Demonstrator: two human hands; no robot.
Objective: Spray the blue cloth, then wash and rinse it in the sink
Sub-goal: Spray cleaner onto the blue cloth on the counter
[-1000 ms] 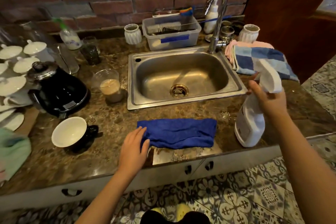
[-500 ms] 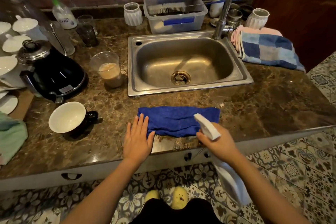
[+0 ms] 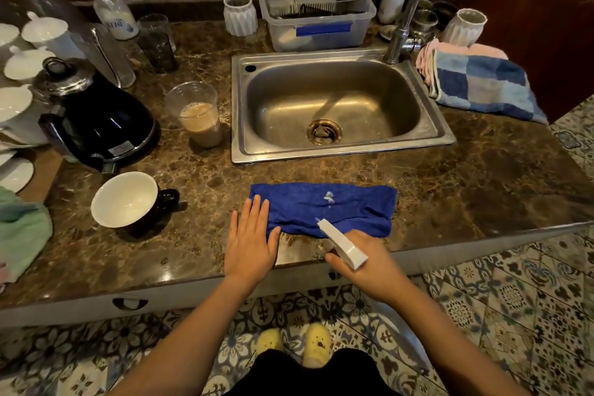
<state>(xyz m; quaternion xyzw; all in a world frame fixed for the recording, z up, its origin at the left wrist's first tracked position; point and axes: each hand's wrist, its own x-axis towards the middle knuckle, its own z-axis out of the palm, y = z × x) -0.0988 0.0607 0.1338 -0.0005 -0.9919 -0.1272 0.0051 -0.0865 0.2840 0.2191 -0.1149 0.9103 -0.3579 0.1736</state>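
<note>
The blue cloth point(image 3: 324, 207) lies folded on the marble counter in front of the steel sink point(image 3: 337, 154). A small white patch of spray shows on its middle. My left hand point(image 3: 252, 243) lies flat with straight fingers on the cloth's left end. My right hand point(image 3: 369, 262) grips the neck of a white spray bottle point(image 3: 342, 243), whose nozzle points at the cloth from the counter's front edge. Most of the bottle's body is hidden under my right forearm. The sink is empty and its tap point(image 3: 406, 6) stands at the back right.
A black cup point(image 3: 128, 199) with a white inside, a black kettle point(image 3: 99, 125) and a plastic cup of milky drink point(image 3: 197, 116) stand left of the sink. A checked towel point(image 3: 479, 87) lies at the right. A clear bin point(image 3: 318, 19) sits behind the sink.
My right hand brought the spray bottle from the counter's right side down to the front edge by the cloth. A white patch of spray has appeared on the cloth.
</note>
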